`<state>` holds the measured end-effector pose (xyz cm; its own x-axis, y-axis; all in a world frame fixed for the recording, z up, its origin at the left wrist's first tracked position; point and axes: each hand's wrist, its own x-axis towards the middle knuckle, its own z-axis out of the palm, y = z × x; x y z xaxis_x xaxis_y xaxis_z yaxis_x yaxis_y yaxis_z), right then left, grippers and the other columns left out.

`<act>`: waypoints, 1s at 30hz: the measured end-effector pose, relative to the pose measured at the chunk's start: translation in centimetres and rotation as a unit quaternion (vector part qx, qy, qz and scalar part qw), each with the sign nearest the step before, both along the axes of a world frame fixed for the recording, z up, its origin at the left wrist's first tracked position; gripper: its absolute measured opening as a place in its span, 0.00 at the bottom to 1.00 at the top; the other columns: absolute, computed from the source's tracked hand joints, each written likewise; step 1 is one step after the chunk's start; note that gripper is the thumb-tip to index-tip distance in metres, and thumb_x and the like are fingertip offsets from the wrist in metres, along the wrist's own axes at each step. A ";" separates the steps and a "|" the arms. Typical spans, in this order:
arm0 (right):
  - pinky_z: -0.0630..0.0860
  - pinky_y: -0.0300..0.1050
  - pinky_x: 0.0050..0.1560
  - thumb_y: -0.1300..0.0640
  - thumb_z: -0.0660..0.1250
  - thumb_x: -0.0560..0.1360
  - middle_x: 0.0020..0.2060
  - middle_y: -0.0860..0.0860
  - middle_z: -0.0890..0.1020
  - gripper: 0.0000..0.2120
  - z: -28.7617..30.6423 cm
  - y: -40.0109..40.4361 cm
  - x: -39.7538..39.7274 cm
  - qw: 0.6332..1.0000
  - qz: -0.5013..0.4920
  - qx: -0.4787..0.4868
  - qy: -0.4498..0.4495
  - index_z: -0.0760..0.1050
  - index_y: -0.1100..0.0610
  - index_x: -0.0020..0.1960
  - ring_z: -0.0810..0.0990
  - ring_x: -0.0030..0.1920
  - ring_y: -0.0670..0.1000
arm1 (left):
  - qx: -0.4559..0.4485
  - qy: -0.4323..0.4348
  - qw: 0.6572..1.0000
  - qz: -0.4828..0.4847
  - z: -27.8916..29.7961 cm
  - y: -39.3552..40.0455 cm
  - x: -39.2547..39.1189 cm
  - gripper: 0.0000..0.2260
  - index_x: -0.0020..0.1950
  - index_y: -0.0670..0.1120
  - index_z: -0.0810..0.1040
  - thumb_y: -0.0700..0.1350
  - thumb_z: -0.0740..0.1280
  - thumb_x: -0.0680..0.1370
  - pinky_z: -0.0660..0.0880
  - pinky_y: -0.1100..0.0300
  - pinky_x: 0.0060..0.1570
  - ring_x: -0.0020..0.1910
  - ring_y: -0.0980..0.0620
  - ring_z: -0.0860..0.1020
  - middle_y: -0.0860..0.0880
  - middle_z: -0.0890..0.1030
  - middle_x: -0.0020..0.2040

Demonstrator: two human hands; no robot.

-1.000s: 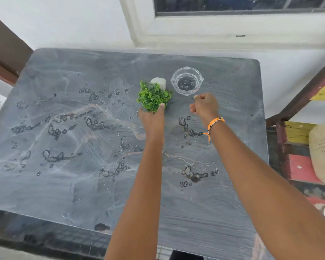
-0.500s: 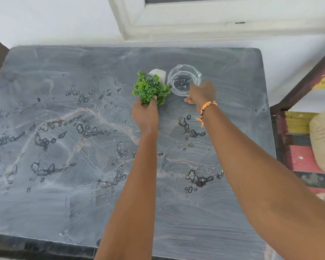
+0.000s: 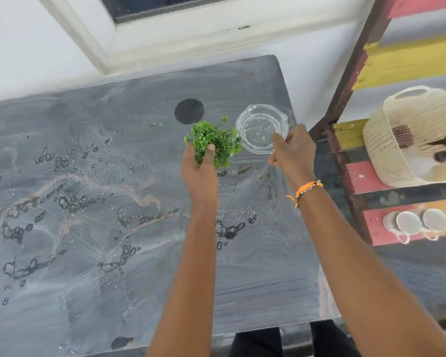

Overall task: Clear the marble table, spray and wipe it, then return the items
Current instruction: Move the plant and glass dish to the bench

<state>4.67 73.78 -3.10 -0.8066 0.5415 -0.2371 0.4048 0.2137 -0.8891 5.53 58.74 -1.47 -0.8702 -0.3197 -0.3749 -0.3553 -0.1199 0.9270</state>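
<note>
The grey marble table (image 3: 88, 253) is streaked with swirls and beaded wet patches. My left hand (image 3: 200, 173) grips a small green artificial plant (image 3: 214, 140) from below and holds it lifted over the table's far right part; its pot is hidden by the leaves and my fingers. My right hand (image 3: 292, 153) pinches the near rim of a clear glass bowl (image 3: 260, 128), held raised beside the plant near the table's right edge. A dark dry round mark (image 3: 189, 111) shows on the marble just behind the plant.
A painted wooden shelf (image 3: 358, 173) stands right of the table, carrying a woven cream basket (image 3: 407, 140) and two white cups (image 3: 420, 222). A white wall and window frame (image 3: 165, 39) run behind the table. The table's front edge is near my body.
Both hands closed on the plant and the bowl and lifted them off the marble toward the right, uncovering a dark round mark. The view swung right, showing the shelf.
</note>
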 end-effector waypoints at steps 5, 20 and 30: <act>0.77 0.43 0.32 0.50 0.65 0.72 0.32 0.62 0.80 0.13 0.4 7.2 5.6 0.998 -0.035 0.041 -0.023 0.62 0.55 0.39 0.73 0.18 0.42 | 0.001 -0.021 0.998 -0.054 1.2 6.2 3.7 0.23 0.70 0.46 0.67 0.42 0.67 0.76 0.67 0.44 0.67 0.67 0.49 0.70 0.50 0.70 0.70; 0.73 0.51 0.38 0.57 0.63 0.73 0.33 0.56 0.77 0.08 -3.7 34.5 21.5 0.976 -0.166 0.071 -0.123 0.64 0.58 0.42 0.79 0.36 0.61 | -0.132 -0.058 0.947 -0.287 -1.6 32.1 12.8 0.08 0.51 0.49 0.79 0.43 0.69 0.72 0.76 0.52 0.46 0.41 0.51 0.76 0.48 0.81 0.47; 0.79 0.62 0.43 0.56 0.64 0.73 0.41 0.58 0.79 0.10 -11.6 50.2 26.9 0.953 -0.227 0.017 -0.201 0.67 0.61 0.47 0.81 0.39 0.64 | -0.196 -0.114 0.893 -0.389 -8.8 50.9 16.4 0.13 0.50 0.39 0.75 0.41 0.69 0.68 0.71 0.54 0.45 0.42 0.50 0.72 0.44 0.76 0.47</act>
<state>31.53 123.98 -14.70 -0.3358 0.8256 -0.4535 0.7687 -0.0381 -0.6384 21.94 109.61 -10.31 -0.8018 0.2030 -0.5620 -0.3742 0.5626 0.7372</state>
